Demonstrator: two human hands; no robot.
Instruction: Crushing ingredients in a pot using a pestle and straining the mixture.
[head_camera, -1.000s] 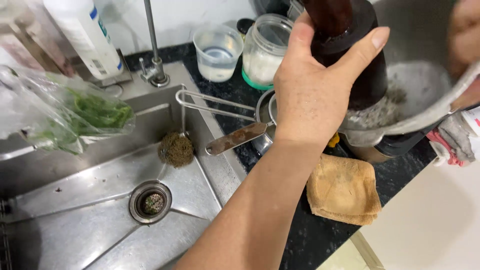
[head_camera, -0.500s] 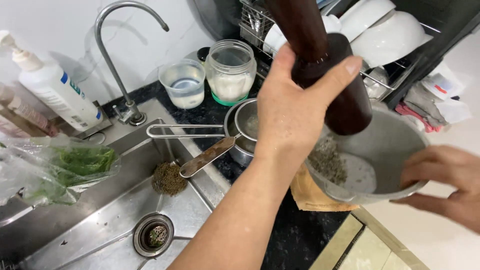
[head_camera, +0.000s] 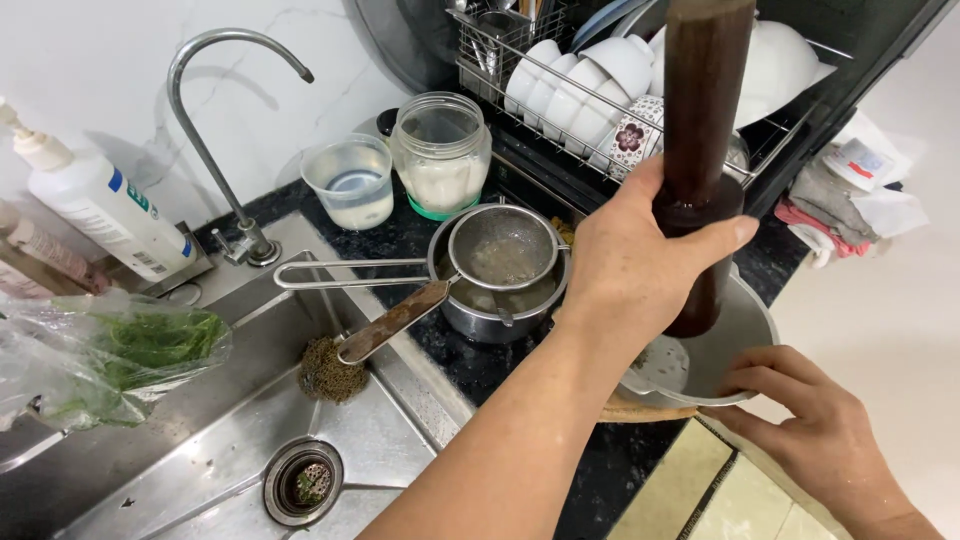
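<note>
My left hand (head_camera: 640, 275) is wrapped around a tall dark wooden pestle (head_camera: 700, 120) that stands upright, its lower end inside a grey metal bowl (head_camera: 740, 335). The bowl sits at the counter's front edge with some crushed greyish matter inside. My right hand (head_camera: 800, 420) holds the bowl's near rim from the right. Just left of my left hand a small steel pot (head_camera: 480, 315) stands with a wire strainer (head_camera: 500, 245) resting across its top.
A steel sink (head_camera: 200, 450) with drain, scrubber (head_camera: 330, 370) and tap (head_camera: 215, 110) lies left. A bag of greens (head_camera: 110, 355), soap bottle (head_camera: 95, 205), plastic cup (head_camera: 350, 180) and glass jar (head_camera: 440, 155) stand behind. A dish rack of white bowls (head_camera: 590, 75) fills the back right.
The view has tilted up and back, showing the dish rack and tap. The pestle now stands upright in the bowl, and my right hand has shifted to the bowl's near rim.
</note>
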